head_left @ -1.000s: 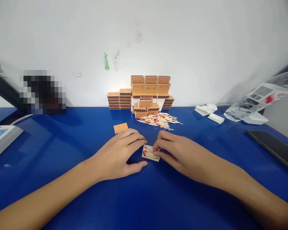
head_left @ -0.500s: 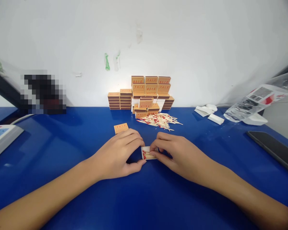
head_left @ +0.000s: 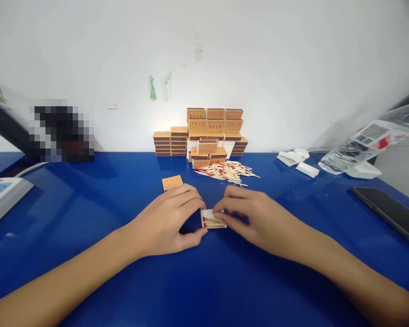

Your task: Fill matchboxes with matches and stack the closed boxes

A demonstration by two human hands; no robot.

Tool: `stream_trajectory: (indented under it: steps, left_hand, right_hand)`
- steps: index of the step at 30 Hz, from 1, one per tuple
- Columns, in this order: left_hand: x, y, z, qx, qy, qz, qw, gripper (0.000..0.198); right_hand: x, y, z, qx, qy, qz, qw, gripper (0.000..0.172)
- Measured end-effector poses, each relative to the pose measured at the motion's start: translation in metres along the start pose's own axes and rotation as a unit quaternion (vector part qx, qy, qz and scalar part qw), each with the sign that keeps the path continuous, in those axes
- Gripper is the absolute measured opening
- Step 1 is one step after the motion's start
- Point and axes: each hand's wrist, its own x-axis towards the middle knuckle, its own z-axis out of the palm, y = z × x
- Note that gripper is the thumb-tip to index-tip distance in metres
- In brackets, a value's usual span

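Observation:
A small white matchbox tray (head_left: pixel 211 221) with red-tipped matches in it lies on the blue table (head_left: pixel 88 204) between my hands. My left hand (head_left: pixel 168 220) curls around its left end, thumb and fingers touching the tray. My right hand (head_left: pixel 248 215) pinches the tray's right side with closed fingers. A single orange matchbox sleeve (head_left: pixel 172 182) lies flat just beyond my left hand. A loose heap of matches (head_left: pixel 226 172) is spread behind my right hand.
Stacks of orange matchboxes (head_left: pixel 207 134) stand against the white wall. White empty trays (head_left: pixel 296 161) and a clear plastic bag (head_left: pixel 364 145) lie at the right. A dark phone (head_left: pixel 388 213) lies near the right edge, a white power strip (head_left: pixel 0 197) at the left.
My two hands have drawn closer around the tray, and the tray has been straightened and shifted slightly left between them.

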Motion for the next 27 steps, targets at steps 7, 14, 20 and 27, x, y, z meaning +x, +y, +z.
stream_trajectory:
  steps: [7, 14, 20, 27]
  left_hand:
    - [-0.001, -0.002, 0.001, -0.009, -0.002, -0.006, 1.000, 0.022]
    - [-0.001, -0.001, 0.000, -0.010, -0.010, -0.011, 1.000, 0.021]
    - [-0.001, -0.001, 0.000, -0.009, -0.012, -0.013, 1.000, 0.021]
    - [-0.002, -0.004, 0.002, 0.001, -0.003, -0.025, 1.000, 0.022]
  right_hand:
    - [0.001, 0.071, -0.015, -0.122, 0.103, 0.162, 0.974, 0.025]
    - [0.005, 0.084, -0.012, -0.078, 0.039, 0.170, 0.982, 0.028]
    - [0.004, 0.079, -0.013, -0.075, 0.005, 0.124, 0.989, 0.027]
    - [0.000, 0.055, -0.022, -0.035, 0.001, 0.110, 0.993, 0.029]
